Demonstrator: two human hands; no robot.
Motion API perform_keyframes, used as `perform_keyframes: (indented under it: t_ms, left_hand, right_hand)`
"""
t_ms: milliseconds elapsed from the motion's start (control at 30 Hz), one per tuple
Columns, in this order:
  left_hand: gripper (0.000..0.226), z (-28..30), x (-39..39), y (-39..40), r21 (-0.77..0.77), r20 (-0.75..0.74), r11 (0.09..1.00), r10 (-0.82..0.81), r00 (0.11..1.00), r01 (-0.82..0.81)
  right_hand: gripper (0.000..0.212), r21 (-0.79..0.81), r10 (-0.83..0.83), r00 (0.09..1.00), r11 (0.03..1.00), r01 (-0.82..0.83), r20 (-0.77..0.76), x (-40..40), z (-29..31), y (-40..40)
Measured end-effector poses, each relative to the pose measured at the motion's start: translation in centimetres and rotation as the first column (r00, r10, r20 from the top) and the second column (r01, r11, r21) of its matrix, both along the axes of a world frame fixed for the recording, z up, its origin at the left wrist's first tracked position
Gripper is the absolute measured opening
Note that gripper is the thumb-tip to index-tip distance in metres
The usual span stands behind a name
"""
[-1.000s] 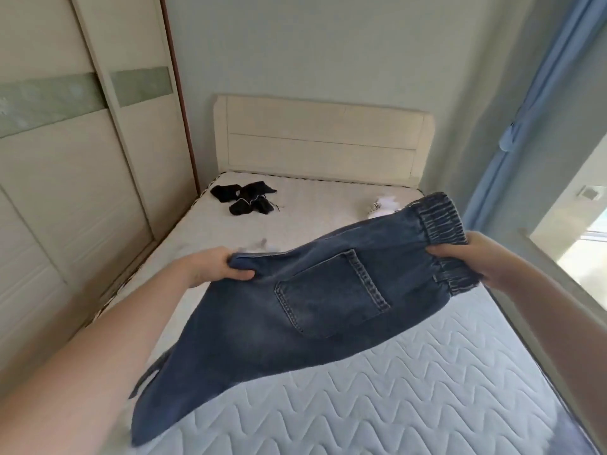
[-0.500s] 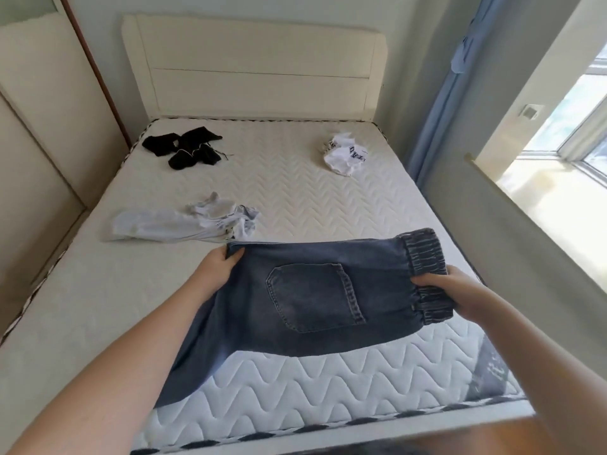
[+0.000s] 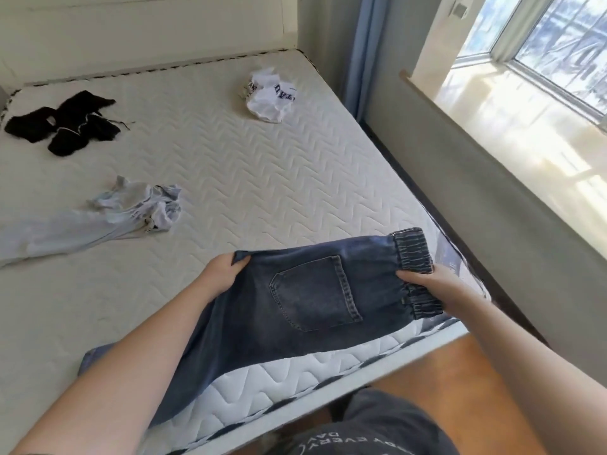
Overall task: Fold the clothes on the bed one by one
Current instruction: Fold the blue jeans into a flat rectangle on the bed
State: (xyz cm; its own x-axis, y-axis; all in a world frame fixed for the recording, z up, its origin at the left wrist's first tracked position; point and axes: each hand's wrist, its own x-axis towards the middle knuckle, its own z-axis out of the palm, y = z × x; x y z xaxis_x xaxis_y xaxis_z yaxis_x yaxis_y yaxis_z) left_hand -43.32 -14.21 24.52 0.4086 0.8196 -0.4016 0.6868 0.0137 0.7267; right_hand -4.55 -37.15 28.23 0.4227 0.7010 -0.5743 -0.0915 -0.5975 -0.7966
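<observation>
Roughly by size, each placed against the bed:
Bed [image 3: 295, 178]: bare quilted mattress, serving as the folding surface.
Jeans [image 3: 295, 310]: dark denim, held at the bed's near right corner, pocket side up, legs trailing across the near edge; stretched taut, probably to square them before the first fold.
Pale garment [image 3: 82, 221]: crumpled on the bed's left half, unfolded.
Black garment [image 3: 65, 123]: bunched near the bed's far left corner.
White garment [image 3: 269, 96]: balled up toward the bed's far right; dark printed letters, too creased to read.
Left hand [image 3: 220, 274]: pinches the jeans' far edge, thumb on top.
Right hand [image 3: 430, 284]: grips the elastic waistband [image 3: 414, 254], fingers curled round it.
Shirt print: near the bottom, seemingly "EVERY DAY", seen upside down.
</observation>
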Motion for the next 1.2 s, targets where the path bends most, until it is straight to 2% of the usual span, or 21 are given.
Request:
perform_keyframes:
  t_ms: [133,433,567,667,733,800,867,933,1000,1067,1133,1200]
  left_hand:
    - [0.022,-2.4,5.2,0.4,0.015,-0.103,1.000,-0.017,0.995,0.019]
    - [0.027,-11.6,16.0,4.4,-0.032,-0.276,0.997,-0.076,0.958,0.070]
    - [0.023,-15.5,19.9,5.8,-0.004,-0.321,1.000,-0.011,0.947,0.010]
    - [0.021,-17.4,22.7,6.6,0.018,-0.288,0.997,0.076,0.955,-0.074]
    - [0.026,-18.6,24.1,7.0,0.026,-0.292,0.997,0.081,0.953,-0.077]
    - [0.031,-19.8,25.1,6.8,0.002,-0.313,0.999,0.033,0.949,-0.034]
    - [0.035,-21.1,25.6,6.2,-0.032,-0.333,0.999,-0.023,0.943,0.013]
    - [0.041,-22.3,25.7,5.4,-0.080,-0.364,0.995,-0.089,0.927,0.064]
    - [0.049,-23.4,25.8,4.9,-0.099,-0.401,0.986,-0.164,0.901,0.135]
    - [0.053,-24.5,26.0,4.6,-0.077,-0.416,0.975,-0.221,0.882,0.208]
    - [0.056,-25.5,26.5,4.5,-0.048,-0.433,0.953,-0.289,0.854,0.298]
    - [0.059,-26.5,27.6,4.5,-0.019,-0.466,0.926,-0.343,0.815,0.378]
  right_hand:
    - [0.031,-0.109,-0.085,0.996,0.990,0.085,0.006,4.2,-4.0,0.5]
    - [0.008,-0.312,-0.110,0.991,0.942,0.126,0.071,13.2,-15.3,2.1]
    - [0.011,-0.358,-0.093,0.996,0.929,0.090,0.009,16.5,-19.8,4.1]
    - [0.019,-0.375,-0.033,0.997,0.927,0.002,-0.076,18.7,-22.8,6.1]
    - [0.024,-0.369,-0.039,0.998,0.929,0.022,-0.041,19.8,-25.1,7.5]
    - [0.038,-0.409,-0.105,0.989,0.902,0.138,0.102,20.7,-27.4,8.9]
    - [0.061,-0.456,-0.134,0.971,0.864,0.213,0.199,21.2,-29.0,10.0]
    - [0.085,-0.489,-0.068,0.978,0.858,0.158,0.197,21.3,-30.6,10.4]
    - [0.099,-0.495,-0.054,0.990,0.861,0.112,0.131,21.0,-31.7,10.2]
    - [0.094,-0.509,-0.016,0.987,0.856,0.096,0.159,20.7,-32.3,9.8]
    - [0.081,-0.528,0.118,0.946,0.847,0.063,0.303,20.0,-32.5,9.4]
    - [0.069,-0.491,0.155,0.891,0.867,0.084,0.426,18.8,-32.4,8.8]
